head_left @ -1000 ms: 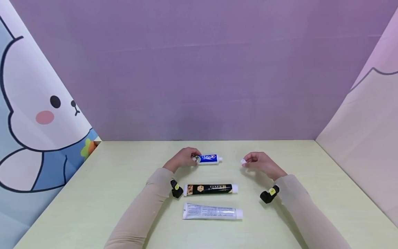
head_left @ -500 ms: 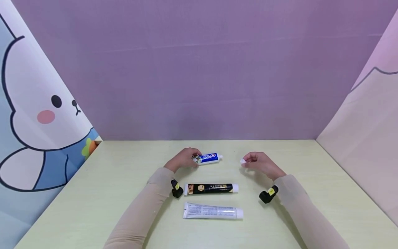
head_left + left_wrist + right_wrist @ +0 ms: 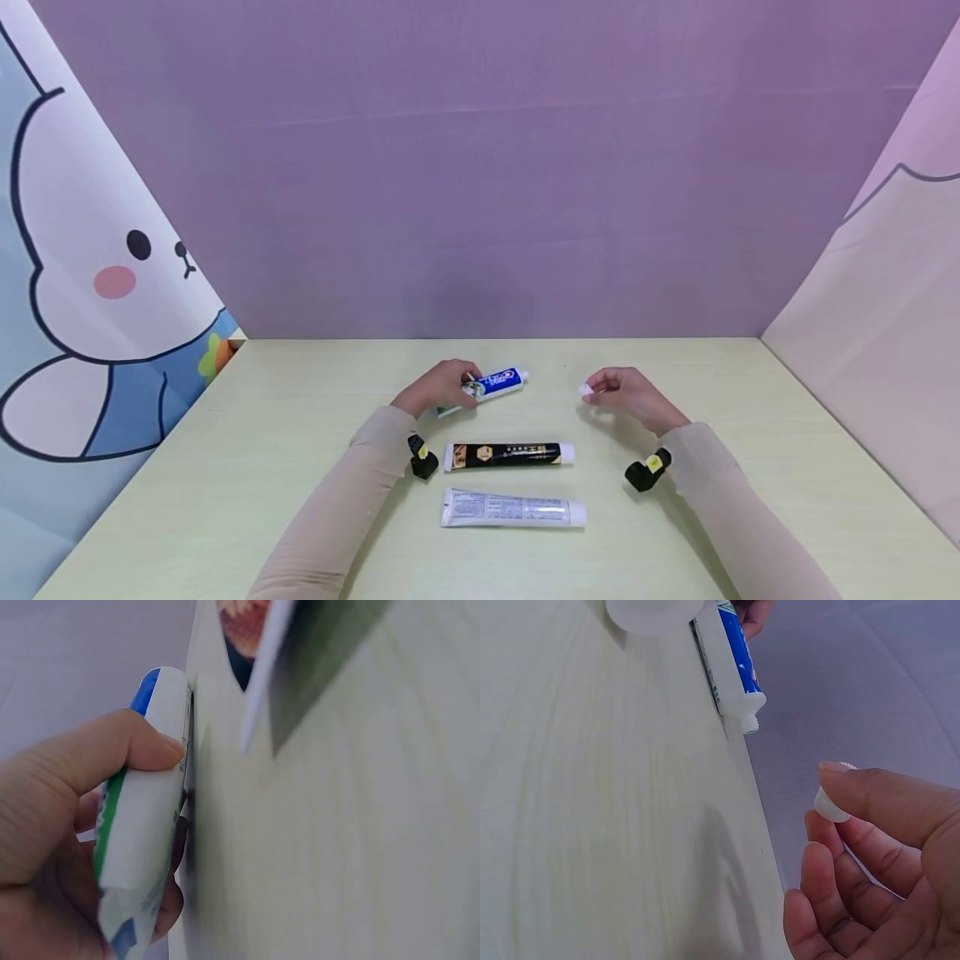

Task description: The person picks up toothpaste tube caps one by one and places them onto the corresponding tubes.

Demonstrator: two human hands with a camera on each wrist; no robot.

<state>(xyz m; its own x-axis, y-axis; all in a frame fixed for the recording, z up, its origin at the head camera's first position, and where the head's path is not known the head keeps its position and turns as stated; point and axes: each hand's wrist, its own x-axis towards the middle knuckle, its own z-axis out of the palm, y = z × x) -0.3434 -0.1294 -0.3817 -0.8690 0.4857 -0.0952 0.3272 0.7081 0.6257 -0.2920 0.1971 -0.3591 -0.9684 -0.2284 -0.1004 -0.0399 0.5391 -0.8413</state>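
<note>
My left hand [image 3: 442,388] grips a blue and white toothpaste tube [image 3: 501,382] around its body, thumb on the near side. The tube slants, with its uncapped nozzle [image 3: 751,724] pointing right and its tail end low at the left. In the left wrist view the white side of the tube [image 3: 142,825] shows close to the tabletop. To the right, my right hand [image 3: 633,396] pinches a small white cap [image 3: 586,389] between thumb and fingertip. The cap is apart from the nozzle, and the right wrist view shows the other fingers loosely curled below it.
A black toothpaste tube [image 3: 510,455] with a white cap lies crosswise nearer to me. In front of it is a white tube [image 3: 510,509] with printed text, also capped. A purple backdrop [image 3: 480,208] rises behind the table [image 3: 315,367], with printed cloth on both sides.
The blue and white tube has tilted, its nozzle end up and slightly left, and its tail now shows below the left hand. My right hand holds the cap almost where it was.
</note>
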